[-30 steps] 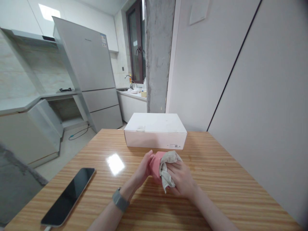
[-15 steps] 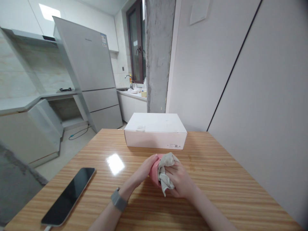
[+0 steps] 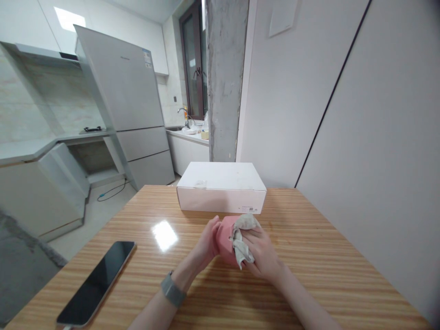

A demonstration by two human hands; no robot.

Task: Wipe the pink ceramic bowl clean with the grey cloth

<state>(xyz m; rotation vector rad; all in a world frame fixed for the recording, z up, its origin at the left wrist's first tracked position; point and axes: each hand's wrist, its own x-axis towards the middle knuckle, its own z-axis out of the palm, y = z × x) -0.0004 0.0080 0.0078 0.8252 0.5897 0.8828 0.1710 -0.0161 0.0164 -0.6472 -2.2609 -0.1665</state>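
Observation:
A pink faceted container (image 3: pixel 226 240), a cup or small pot, is held tilted above the wooden table with its mouth toward the right. My left hand (image 3: pixel 207 243) is closed around its left side, a grey band on the wrist. In my right hand (image 3: pixel 263 252) a pale grey cloth (image 3: pixel 245 224) is gripped and pressed at the container's mouth, with a loose corner hanging down. The right fingertips are partly hidden by the cloth, and I cannot see inside the container.
Behind my hands a white box (image 3: pixel 222 199) stands on the wooden table (image 3: pixel 330 261). A black-screened phone (image 3: pixel 98 282) with a white cable lies at the left. Beyond are a grey fridge (image 3: pixel 123 87), a concrete pillar (image 3: pixel 227 82) and a sink counter.
The pink container has turned so more of its outer side shows, and has shifted slightly right. My right hand and the cloth have moved a little right and up with it.

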